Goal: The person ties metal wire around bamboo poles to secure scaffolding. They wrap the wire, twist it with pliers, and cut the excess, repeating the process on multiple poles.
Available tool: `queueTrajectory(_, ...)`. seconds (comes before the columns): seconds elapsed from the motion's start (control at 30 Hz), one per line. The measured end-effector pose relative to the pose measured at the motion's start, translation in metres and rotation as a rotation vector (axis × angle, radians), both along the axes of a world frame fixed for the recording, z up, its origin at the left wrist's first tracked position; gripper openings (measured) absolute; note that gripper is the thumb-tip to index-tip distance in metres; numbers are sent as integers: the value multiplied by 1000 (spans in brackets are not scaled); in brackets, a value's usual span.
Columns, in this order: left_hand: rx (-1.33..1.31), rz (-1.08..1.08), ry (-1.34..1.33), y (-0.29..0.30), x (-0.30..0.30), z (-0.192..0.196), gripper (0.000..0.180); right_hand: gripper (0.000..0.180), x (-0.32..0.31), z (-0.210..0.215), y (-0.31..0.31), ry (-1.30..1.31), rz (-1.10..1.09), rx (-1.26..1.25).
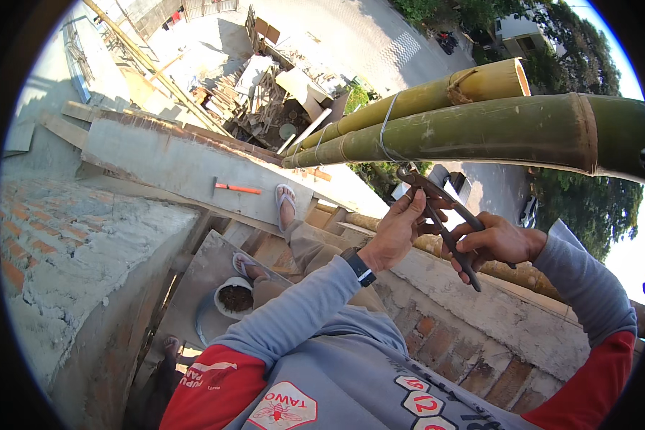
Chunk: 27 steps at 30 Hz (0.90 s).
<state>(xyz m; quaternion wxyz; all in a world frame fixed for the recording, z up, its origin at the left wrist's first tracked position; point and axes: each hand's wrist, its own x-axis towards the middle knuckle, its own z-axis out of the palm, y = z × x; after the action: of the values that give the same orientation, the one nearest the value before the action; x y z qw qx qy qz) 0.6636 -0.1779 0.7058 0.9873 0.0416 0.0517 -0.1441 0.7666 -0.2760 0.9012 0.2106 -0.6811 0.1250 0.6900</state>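
Note:
Dark metal pincers (467, 266) are held in front of me, jaws up beside the bamboo. My left hand (401, 228), with a watch at the wrist, is closed near their jaw end, thumb and fingers pressed together. Whether it also pinches a bit of wire is hidden. Around the handles my right hand (500, 239) is closed, the two handles standing apart. Just beyond lie a thick green bamboo pole (494, 136) and a yellower bamboo pole (430, 97), bound side by side. A thin wire tie (385, 129) loops over the green pole near the pincers.
An orange-handled hammer (238, 188) lies on a plank (165, 161) by my left foot (287, 204). Near my other foot stands a bucket (235, 297) of dark material. Rough brickwork (43, 236) rises at left; a brick wall (437, 333) runs below my arms. Far down is scrap wood (247, 97).

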Motion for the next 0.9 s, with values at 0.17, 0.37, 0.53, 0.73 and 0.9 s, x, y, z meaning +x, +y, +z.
queueTrajectory(0.17,-1,30,18,-4,2,5,40,29,10,19,28,-32,184,-99)
queueTrajectory(0.37,-176,0,-75,-1,15,-2,47,38,3,-9,-22,-61,75,153)
queueTrajectory(0.53,-244,-93,-12,8,20,-2,40,38,-60,-83,-56,190,-533,541)
queueTrajectory(0.73,75,-98,243,0,13,-5,25,46,-115,-151,-45,359,-862,875)
queueTrajectory(0.9,980,35,431,-14,23,-10,43,42,-137,-116,-3,-879,-100,77)
